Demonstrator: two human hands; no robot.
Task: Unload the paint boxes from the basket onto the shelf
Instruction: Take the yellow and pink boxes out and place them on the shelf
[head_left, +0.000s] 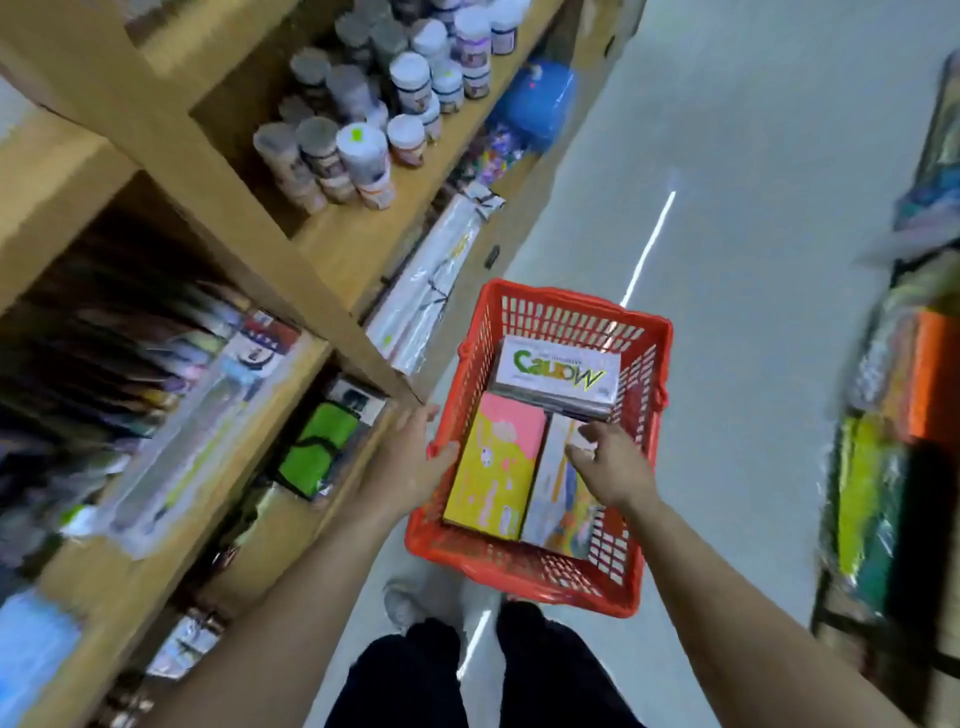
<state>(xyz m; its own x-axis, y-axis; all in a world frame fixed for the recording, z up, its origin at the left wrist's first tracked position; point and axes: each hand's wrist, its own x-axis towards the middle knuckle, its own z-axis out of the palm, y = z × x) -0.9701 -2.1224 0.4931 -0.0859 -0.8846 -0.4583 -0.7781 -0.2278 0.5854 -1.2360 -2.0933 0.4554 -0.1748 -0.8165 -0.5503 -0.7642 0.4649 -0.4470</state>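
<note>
A red plastic basket (636, 530) sits on the floor in the aisle. Inside lie a yellow-and-pink paint box (493, 467), a pale box with coloured print (558, 499) beside it, and a grey box with green lettering (558, 371) at the far end. My left hand (415, 457) hovers at the basket's left rim with loosely spread fingers, holding nothing. My right hand (613, 462) reaches into the basket over the pale box, fingers curved down towards its top end; whether it grips the box is unclear. The wooden shelf (332, 239) stands to the left.
The shelf holds rows of paint jars (363, 156) above, and packaged art supplies (208, 395) and a green pouch (319, 447) lower down. Wrapped goods (883, 467) stand on the right of the aisle. My legs and a shoe (410, 608) are just behind the basket.
</note>
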